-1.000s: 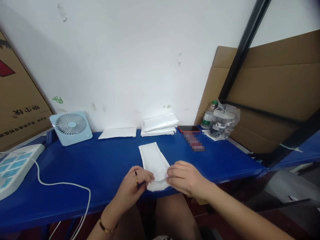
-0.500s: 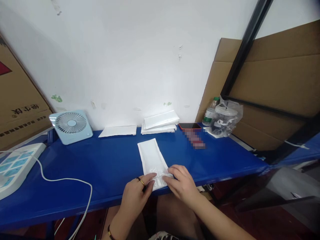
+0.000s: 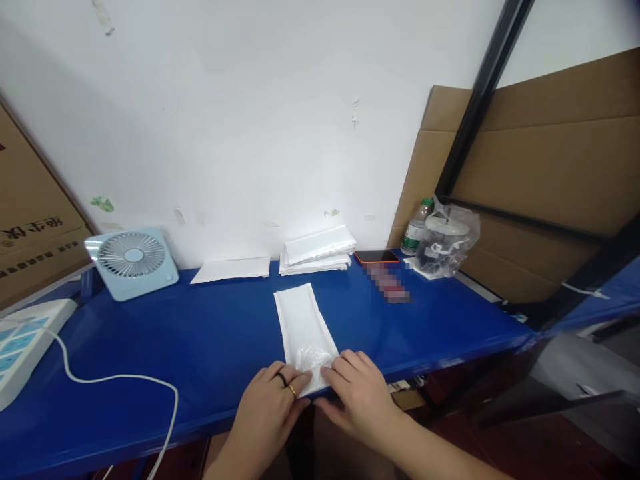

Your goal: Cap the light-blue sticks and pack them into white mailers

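My left hand (image 3: 273, 405) and right hand (image 3: 361, 395) both press flat, fingers spread, on the near end of a white mailer (image 3: 303, 330) lying lengthwise on the blue table (image 3: 200, 347), right at its front edge. Neither hand grips it (the near end shows clear bubble lining). Behind, by the wall, sits a stack of mailers (image 3: 317, 249), a phone (image 3: 377, 257) beside it, and a fan (image 3: 131, 261) far left.

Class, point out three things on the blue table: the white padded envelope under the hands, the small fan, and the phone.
white padded envelope (image 3: 301, 319), head view, middle of its flat face
small fan (image 3: 131, 255), head view, centre of its grille
phone (image 3: 377, 257), head view, its dark screen
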`<state>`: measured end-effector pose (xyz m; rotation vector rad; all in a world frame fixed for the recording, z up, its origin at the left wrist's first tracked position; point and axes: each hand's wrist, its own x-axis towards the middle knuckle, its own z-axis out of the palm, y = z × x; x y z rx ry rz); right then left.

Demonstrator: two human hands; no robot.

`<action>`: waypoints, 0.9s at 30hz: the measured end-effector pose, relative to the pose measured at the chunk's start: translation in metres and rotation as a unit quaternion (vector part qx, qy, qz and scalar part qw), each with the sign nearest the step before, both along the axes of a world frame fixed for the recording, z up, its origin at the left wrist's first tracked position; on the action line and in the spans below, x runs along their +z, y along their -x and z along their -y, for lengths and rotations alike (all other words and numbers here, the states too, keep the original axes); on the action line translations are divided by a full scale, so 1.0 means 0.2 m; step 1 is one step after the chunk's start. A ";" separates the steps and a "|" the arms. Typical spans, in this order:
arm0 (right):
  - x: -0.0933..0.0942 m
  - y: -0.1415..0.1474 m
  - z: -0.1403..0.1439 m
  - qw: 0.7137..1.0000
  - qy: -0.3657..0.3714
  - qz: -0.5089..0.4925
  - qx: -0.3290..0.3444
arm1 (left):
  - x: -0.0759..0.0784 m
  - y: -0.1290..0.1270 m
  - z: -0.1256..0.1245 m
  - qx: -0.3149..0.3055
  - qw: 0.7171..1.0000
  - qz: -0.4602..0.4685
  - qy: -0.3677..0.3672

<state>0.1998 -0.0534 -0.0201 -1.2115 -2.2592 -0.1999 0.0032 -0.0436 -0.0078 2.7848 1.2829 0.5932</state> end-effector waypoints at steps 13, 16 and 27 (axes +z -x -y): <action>0.49 -0.09 -0.31 0.994 0.056 0.012 0.094 | 0.28 -0.08 -0.26 0.019 0.969 0.214 -0.122; 0.66 -0.02 -0.56 0.988 0.078 -0.094 0.093 | 0.30 0.05 -0.47 0.182 0.859 0.460 -0.132; 0.48 0.70 -1.45 0.883 0.326 -0.336 0.014 | 0.16 0.57 -1.12 0.299 0.588 0.743 0.115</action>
